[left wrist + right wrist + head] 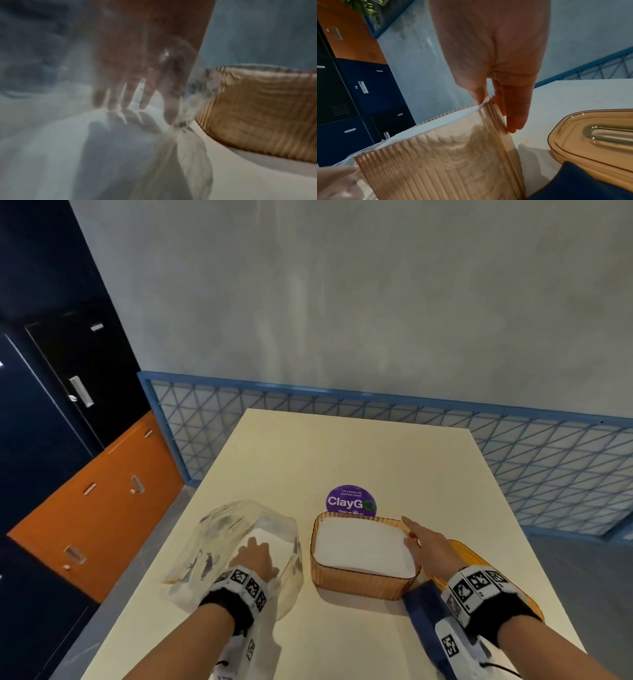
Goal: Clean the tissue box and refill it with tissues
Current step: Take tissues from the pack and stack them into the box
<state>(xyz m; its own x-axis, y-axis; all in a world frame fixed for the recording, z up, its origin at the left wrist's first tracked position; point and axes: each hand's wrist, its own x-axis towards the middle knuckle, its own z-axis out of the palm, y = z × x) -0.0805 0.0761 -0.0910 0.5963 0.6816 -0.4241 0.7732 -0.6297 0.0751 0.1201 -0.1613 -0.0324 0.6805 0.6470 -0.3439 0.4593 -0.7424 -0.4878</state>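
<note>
An amber ribbed tissue box (359, 583) stands open on the table, filled with a stack of white tissues (363, 549). My right hand (411, 534) lies against the box's right wall (445, 155) with straight fingers (515, 115), its thumb at the rim. The amber lid (479, 563) with its slot (607, 134) lies flat to the right, under my right forearm. To the left sits a clear plastic tissue wrapper (219, 542). My left hand (255, 546) is inside it, its straight fingers (128, 94) touching the white tissues (60, 142) left in the wrapper.
A folded blue cloth (421, 607) lies between the box and the lid. A purple ClayGo sticker (351, 501) is on the cream table (308, 446) behind the box. Blue mesh railing (411, 412) runs past the far edge; orange and navy lockers (102, 508) stand left.
</note>
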